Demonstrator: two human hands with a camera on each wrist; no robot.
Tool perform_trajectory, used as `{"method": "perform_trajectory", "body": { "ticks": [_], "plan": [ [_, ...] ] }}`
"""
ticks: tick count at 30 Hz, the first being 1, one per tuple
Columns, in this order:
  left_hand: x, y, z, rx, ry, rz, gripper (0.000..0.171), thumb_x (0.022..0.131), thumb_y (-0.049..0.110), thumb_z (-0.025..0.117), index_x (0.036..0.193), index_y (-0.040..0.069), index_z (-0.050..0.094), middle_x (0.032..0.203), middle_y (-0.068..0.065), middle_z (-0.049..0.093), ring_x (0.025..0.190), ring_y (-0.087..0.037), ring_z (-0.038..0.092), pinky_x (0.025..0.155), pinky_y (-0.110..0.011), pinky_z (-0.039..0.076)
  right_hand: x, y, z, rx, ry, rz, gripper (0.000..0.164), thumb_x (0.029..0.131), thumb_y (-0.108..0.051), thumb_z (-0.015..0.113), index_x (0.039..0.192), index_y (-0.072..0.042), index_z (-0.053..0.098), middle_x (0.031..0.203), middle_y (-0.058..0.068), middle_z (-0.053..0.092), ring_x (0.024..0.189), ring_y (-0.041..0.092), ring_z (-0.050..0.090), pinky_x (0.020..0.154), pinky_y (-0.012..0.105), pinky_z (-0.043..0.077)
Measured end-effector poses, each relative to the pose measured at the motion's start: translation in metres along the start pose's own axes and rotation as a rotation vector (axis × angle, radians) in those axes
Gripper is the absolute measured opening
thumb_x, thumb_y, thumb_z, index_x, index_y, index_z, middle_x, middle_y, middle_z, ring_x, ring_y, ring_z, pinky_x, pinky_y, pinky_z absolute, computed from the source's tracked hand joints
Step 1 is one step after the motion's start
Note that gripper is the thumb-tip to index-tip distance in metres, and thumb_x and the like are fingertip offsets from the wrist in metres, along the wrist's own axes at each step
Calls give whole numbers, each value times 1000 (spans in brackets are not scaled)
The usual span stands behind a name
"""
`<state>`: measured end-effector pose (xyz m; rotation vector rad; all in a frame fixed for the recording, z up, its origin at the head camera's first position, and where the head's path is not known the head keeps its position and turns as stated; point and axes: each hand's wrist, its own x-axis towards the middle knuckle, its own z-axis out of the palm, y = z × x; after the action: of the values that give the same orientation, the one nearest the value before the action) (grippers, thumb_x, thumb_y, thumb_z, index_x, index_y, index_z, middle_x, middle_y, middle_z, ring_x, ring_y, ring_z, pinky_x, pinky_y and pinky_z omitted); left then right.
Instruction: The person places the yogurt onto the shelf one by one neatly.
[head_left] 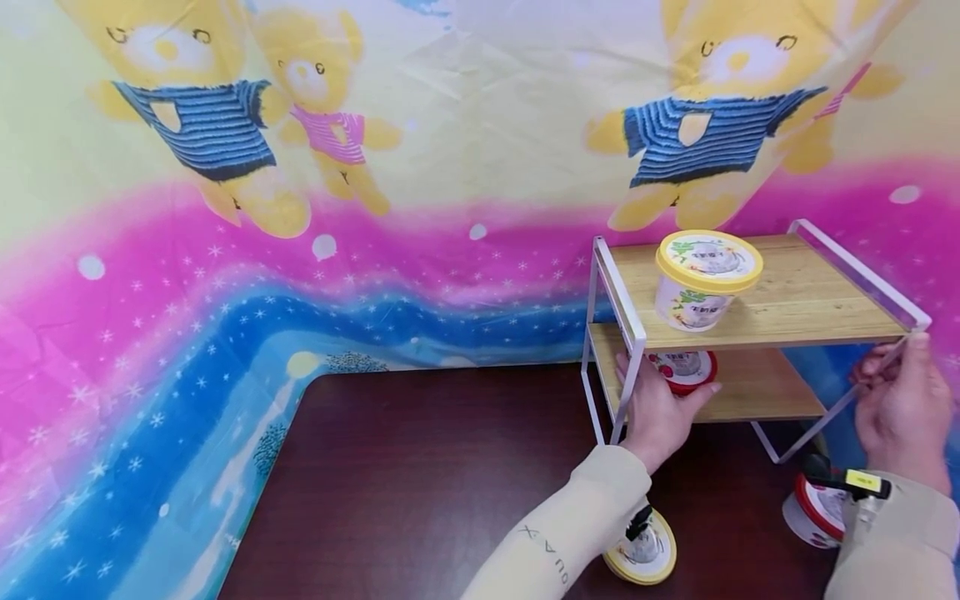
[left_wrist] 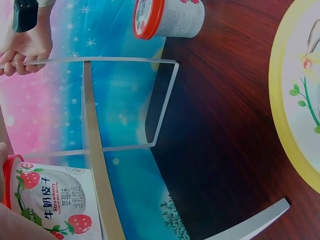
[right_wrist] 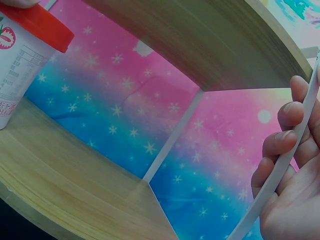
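Observation:
My left hand (head_left: pixel 660 421) holds a red-lidded strawberry milk cup (left_wrist: pixel 55 197) on the lower board of a two-tier shelf rack (head_left: pixel 795 283), fingers at its left side and thumb toward the right. Part of that cup is hidden behind the hand in the head view. At the rack's right front, my right hand (head_left: pixel 903 400) grips the white metal post (right_wrist: pixel 287 160), its fingers curled round it. A yellow-lidded cup (head_left: pixel 705 279) stands upright on the top board, near the left end.
Below my left forearm a second yellow-lidded cup (head_left: pixel 645 550) stands on the dark wooden table (head_left: pixel 420 467). Another red-lidded cup (head_left: pixel 813 512) is beside my right sleeve, partly covered. A bear-print cloth (head_left: pixel 465 150) hangs behind the rack.

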<state>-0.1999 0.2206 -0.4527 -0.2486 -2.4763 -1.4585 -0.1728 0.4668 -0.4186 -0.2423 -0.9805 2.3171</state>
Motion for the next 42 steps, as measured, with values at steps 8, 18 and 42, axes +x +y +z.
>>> {"method": "perform_trajectory", "body": {
  "ticks": [8, 18, 42],
  "plan": [
    [2, 2, -2, -20, -29, -54, 112, 83, 50, 83, 162, 18, 10, 163, -5, 23, 149, -41, 21, 117, -50, 29, 0, 1, 1, 11, -5, 3, 42, 95, -35, 68, 108, 5, 66, 87, 9, 61, 71, 17, 49, 65, 22, 43],
    [2, 0, -2, -20, -60, -52, 115, 82, 54, 81, 162, 19, 5, 164, -4, 20, 150, -37, 20, 116, -47, 31, 0, 1, 1, 15, -14, -5, 43, 95, -35, 68, 106, 6, 65, 86, 9, 60, 72, 18, 49, 65, 23, 43],
    [-8, 18, -13, 237, -25, 189, 130, 77, 73, 74, 160, 8, -3, 158, -8, 21, 141, -16, 27, 114, -28, 30, 1, 2, 0, 11, -14, -16, 41, 97, -33, 66, 103, 7, 64, 79, 10, 58, 71, 18, 47, 64, 23, 42]
  ]
}}
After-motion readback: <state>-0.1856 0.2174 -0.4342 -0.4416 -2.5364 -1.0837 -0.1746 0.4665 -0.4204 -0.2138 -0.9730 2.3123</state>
